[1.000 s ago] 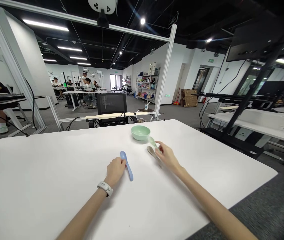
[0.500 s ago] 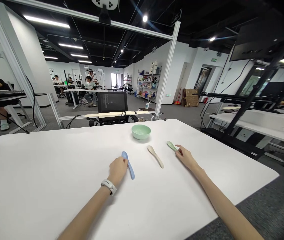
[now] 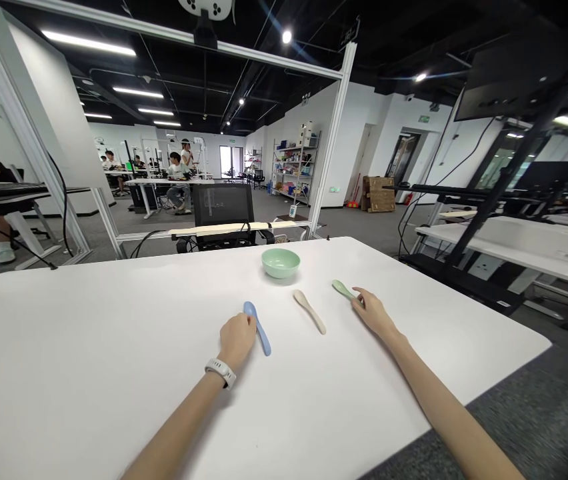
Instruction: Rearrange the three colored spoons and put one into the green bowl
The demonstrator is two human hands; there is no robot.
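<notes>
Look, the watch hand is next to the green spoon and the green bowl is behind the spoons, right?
Not quite. The left hand with the watch is beside the blue spoon, not the green spoon; the head view shows it. The bowl is behind the spoons, as you said.

One camera, worn on the person's head, looks forward and down over the near edge of a white table (image 3: 114,313) — the left forearm (image 3: 179,420) and right forearm (image 3: 444,407) rise from the bottom of the frame, close to the lens. The wide, edge-bent view reaches across the room to the metal shelving (image 3: 294,163) — far off by the wall.
</notes>
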